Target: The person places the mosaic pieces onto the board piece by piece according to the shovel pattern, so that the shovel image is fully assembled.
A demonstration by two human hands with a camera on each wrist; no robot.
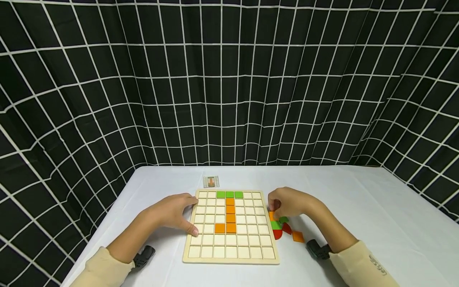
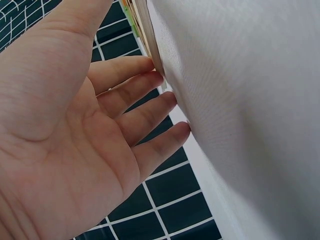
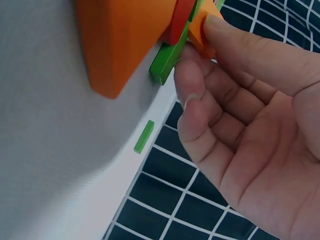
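A wooden grid board (image 1: 248, 241) lies on the table with square tiles set in its cells. Three green tiles (image 1: 230, 194) sit in the top row, and orange tiles (image 1: 230, 209) form a column below, with one orange tile (image 1: 220, 228) beside its foot. My left hand (image 1: 174, 211) rests against the board's left edge, thumb on the rim and fingers fairly straight. At the board's right side my right hand (image 1: 288, 201) pinches an orange tile (image 3: 199, 35) between thumb and fingers, above loose green and red pieces.
Loose pieces lie right of the board: a green tile (image 1: 276, 225), a red rounded piece (image 1: 277, 234), another red piece (image 1: 287, 228) and an orange tile (image 1: 298, 236). A small pattern card (image 1: 210, 181) lies behind the board. A black gridded curtain (image 1: 229, 99) hangs beyond the table.
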